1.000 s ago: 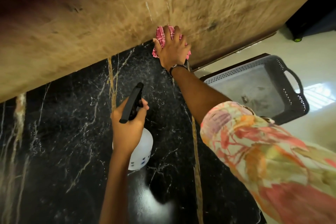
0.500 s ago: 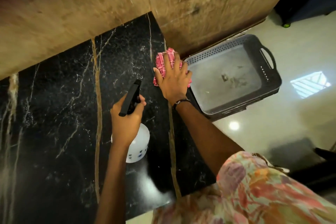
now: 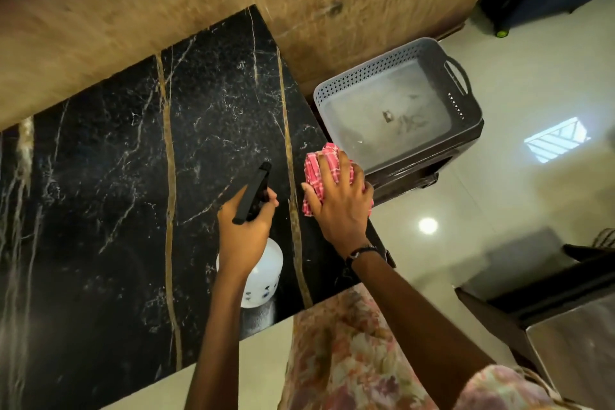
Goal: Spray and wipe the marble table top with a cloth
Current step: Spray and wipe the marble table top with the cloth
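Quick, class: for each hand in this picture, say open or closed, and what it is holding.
Left hand: closed around the spray bottle.
Right hand: open, fingers spread, pressing the pink cloth flat on the marble table top near its right edge.

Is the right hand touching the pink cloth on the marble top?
Touching. The head view shows the right hand spread flat on the pink cloth, fingers overlapping it with no gap.

left hand (image 3: 244, 230): curled in closed grip (arm outstretched) | right hand (image 3: 339, 206): palm down, fingers spread, pressing flat
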The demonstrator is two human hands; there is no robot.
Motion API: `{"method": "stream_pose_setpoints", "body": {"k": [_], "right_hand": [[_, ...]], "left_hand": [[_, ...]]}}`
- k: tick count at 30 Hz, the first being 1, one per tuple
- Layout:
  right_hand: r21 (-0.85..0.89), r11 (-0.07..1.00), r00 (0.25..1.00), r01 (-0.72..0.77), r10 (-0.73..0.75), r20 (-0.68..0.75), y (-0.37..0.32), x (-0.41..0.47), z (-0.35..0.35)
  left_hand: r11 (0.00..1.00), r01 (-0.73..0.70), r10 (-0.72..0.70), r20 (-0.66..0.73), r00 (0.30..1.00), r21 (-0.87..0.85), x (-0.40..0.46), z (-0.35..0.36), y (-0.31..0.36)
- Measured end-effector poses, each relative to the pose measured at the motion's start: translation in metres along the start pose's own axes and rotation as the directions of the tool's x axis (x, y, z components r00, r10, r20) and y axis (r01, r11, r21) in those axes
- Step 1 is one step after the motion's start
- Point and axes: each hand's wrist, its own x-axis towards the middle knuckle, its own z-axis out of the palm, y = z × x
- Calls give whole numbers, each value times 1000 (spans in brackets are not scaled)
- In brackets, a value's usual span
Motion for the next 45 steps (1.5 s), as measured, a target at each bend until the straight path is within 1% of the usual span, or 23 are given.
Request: {"method": "stream_pose_setpoints", "body": {"k": [5,9,13,15,19,22,25,27,30,33,35,37,39,41,43,44,45], "right_hand": [[-4,1000,1000,-19,19,25,22,-50,-5],[-6,1000,1000,-22,22,9,39,-95,-11],[-43,999,999,-18,19,27,57,-138,-8],[-20,1000,999,-24,24,34,59,-137,-10],[81,994,997,-78,78,-1,54,-120,-17],[142,982,990,-127,116,84,56,-103,-25],[137,968,969,-210,188,157,53,-82,-29],[77,983,980,-168,158,122,51,-91,-25],[-7,1000,999,27,-27,36,54,-136,-11],[57,974,976,217,-218,3,48,-175,-1],[106,933,935,344,-351,56,25,-184,0],[120,856,847,503,-515,131,-8,-180,2],[127,736,713,665,-677,186,-40,-168,6],[101,569,532,816,-808,253,-57,-151,6],[34,393,370,919,-887,276,-50,-125,-1],[-1,326,315,945,-911,265,-38,-111,-6],[-26,286,283,958,-925,253,-21,-99,-12]], "left_hand": [[1000,9,-9,13,1000,-3,-36,-6,-10],[1000,7,-7,19,1000,1,-65,-10,-20],[1000,9,-10,27,1000,15,-91,-11,-29],[1000,21,-21,26,999,9,-100,-10,-33],[1000,12,-12,21,1000,9,-116,-9,-39],[1000,2,-2,16,1000,-9,-128,-8,-42],[1000,-2,3,16,1000,-29,-141,-11,-45],[1000,-11,12,12,1000,-20,-148,-14,-46],[1000,-15,15,0,1000,-26,-159,-19,-53],[999,4,-4,-10,1000,-42,-169,-28,-61],[999,4,-5,-30,1000,-46,-175,-35,-67],[998,6,-10,-69,998,-56,-178,-43,-73],[997,33,-42,-130,991,-73,-181,-49,-78],[995,48,-62,-176,982,-82,-185,-58,-83],[995,53,-69,-200,977,-87,-187,-65,-86],[994,58,-77,-204,976,-96,-188,-69,-87],[991,66,-89,-209,974,-114,-188,-72,-89]]}}
